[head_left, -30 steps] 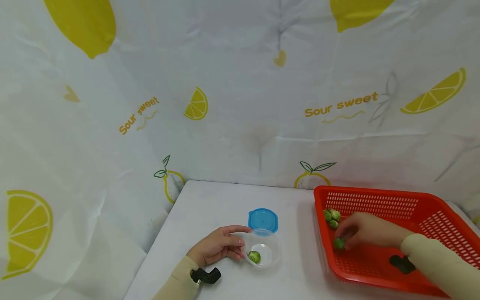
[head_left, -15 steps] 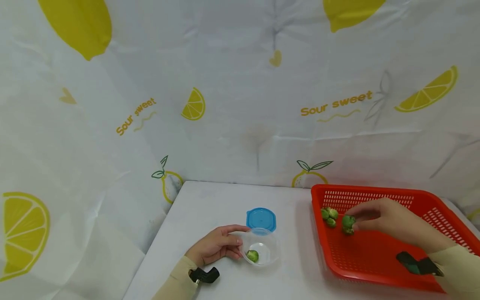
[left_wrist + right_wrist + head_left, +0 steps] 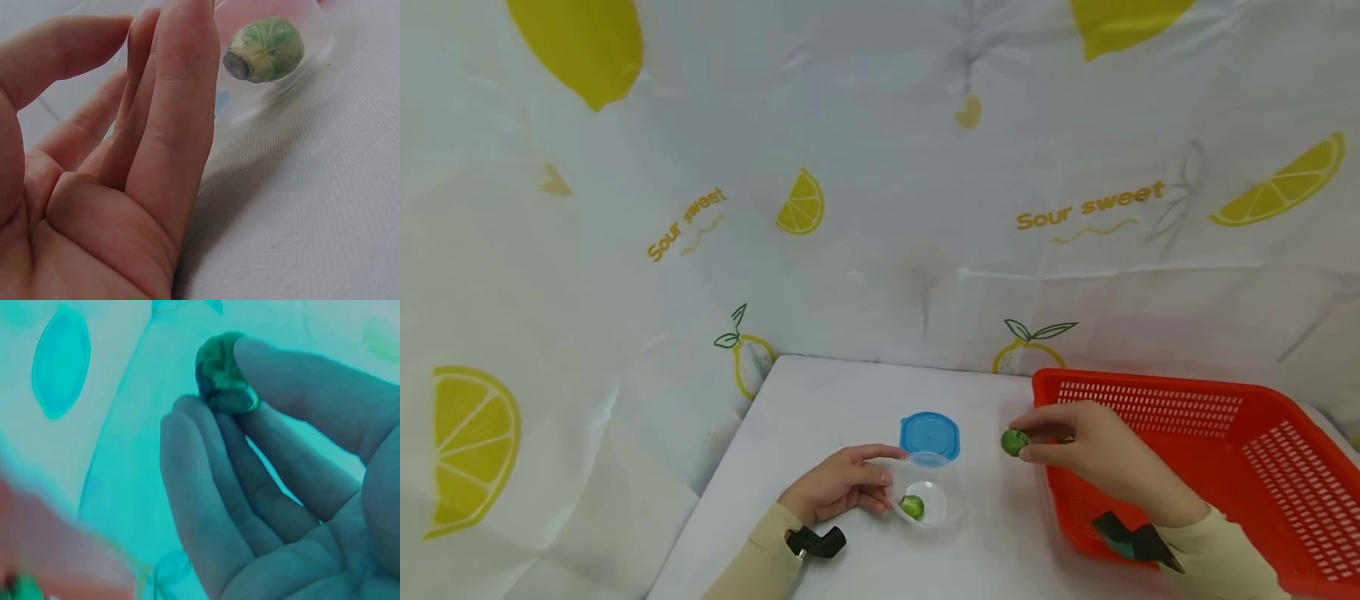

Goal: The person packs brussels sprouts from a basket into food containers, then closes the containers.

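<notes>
My right hand (image 3: 1093, 450) pinches a Brussels sprout (image 3: 1015, 442) between thumb and fingertips, just outside the left rim of the red basket (image 3: 1157, 383). The right wrist view, tinted teal, shows this sprout (image 3: 225, 372) with its cut stem end toward the palm. A small clear plastic bowl (image 3: 951, 504) sits on the white table, its left rim gripped between the thumb and fingers of my left hand (image 3: 846, 483). One Brussels sprout (image 3: 912, 507) lies inside the bowl; the left wrist view also shows this sprout (image 3: 265, 50) through the clear wall.
Just behind the bowl a blue lid (image 3: 929, 435) lies flat on the table (image 3: 842, 400). The basket fills the table's right side, and my right hand hides the sprouts in its left corner. A lemon-print cloth (image 3: 880, 208) hangs behind.
My right hand has lifted a sprout from the basket and carried it left over the rim, toward the bowl. The left hand stays on the bowl, and the camera view has shifted slightly.
</notes>
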Available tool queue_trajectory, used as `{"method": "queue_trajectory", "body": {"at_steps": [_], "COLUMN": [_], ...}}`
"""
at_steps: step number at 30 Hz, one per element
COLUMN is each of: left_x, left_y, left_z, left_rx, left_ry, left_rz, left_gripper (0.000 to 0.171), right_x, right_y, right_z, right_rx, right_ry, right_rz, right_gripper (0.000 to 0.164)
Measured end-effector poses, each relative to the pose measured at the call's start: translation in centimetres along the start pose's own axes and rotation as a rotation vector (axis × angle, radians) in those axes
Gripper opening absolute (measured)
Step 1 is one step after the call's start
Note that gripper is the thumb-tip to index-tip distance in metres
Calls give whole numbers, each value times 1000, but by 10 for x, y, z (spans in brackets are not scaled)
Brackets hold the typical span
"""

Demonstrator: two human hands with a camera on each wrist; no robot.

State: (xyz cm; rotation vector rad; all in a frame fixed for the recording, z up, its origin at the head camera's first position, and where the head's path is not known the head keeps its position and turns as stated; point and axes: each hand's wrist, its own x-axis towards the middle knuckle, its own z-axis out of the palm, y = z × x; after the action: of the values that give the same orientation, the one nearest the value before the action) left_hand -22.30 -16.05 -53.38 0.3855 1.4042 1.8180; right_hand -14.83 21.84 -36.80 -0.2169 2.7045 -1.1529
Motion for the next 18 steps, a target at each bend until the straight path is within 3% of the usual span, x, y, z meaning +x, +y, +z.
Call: {"method": "queue_trajectory", "body": {"at_steps": [7,18], "left_x": [-1,0], "left_y": [5,3], "left_z": [-1,0], "left_rx": [3,11], "left_ry": [20,16], "left_rz": [0,-6], "left_gripper": [55,53], "right_x": [21,37], "right_y": [-24,-30], "right_z": [47,102], "right_rx": [99,158], "right_ry": [12,33], "right_rz": [-42,-37], "right_gripper": [31,29]}}
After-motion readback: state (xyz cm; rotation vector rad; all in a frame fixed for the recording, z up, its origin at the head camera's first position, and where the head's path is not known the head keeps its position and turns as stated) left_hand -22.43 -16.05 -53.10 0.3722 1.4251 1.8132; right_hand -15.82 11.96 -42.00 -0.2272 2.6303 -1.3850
